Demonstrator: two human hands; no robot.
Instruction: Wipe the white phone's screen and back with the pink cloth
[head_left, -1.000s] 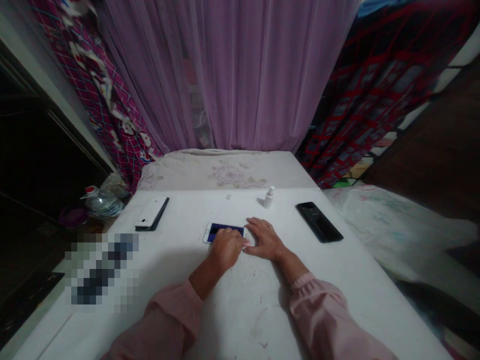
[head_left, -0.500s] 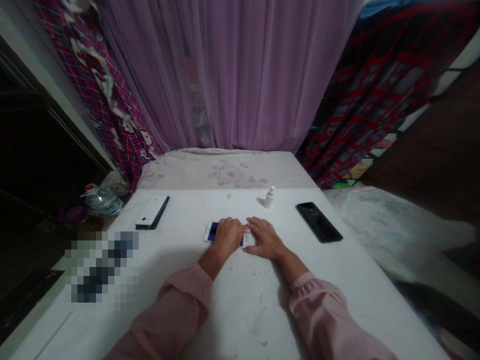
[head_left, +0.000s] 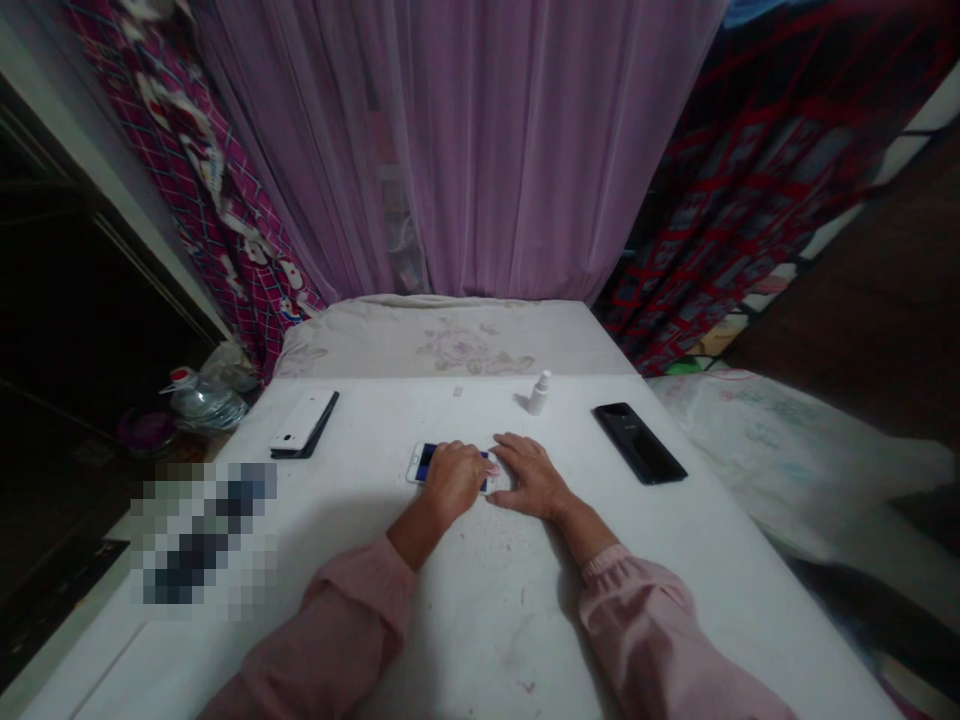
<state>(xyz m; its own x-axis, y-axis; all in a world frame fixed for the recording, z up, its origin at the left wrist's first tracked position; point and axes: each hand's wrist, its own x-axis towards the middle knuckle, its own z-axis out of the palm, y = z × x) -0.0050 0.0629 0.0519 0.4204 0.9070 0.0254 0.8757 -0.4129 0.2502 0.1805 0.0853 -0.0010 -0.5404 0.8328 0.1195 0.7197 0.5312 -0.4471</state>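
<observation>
A white phone with a blue screen lies flat on the white table. Over its screen my left hand is closed on a small pink cloth, which presses on the phone near its right end. My right hand rests at that right end, thumb and fingers apart around the phone's edge, with the fingertips close to the cloth. Part of the phone is hidden under my left hand.
A white spray bottle stands behind my hands. To the right lies a black phone. At the left a white phone rests on a dark one. A blurred patch covers the near left. Purple curtains hang behind.
My left hand has shifted slightly left and nearer, and more of the pink cloth and blue screen shows. The right hand has hardly moved.
</observation>
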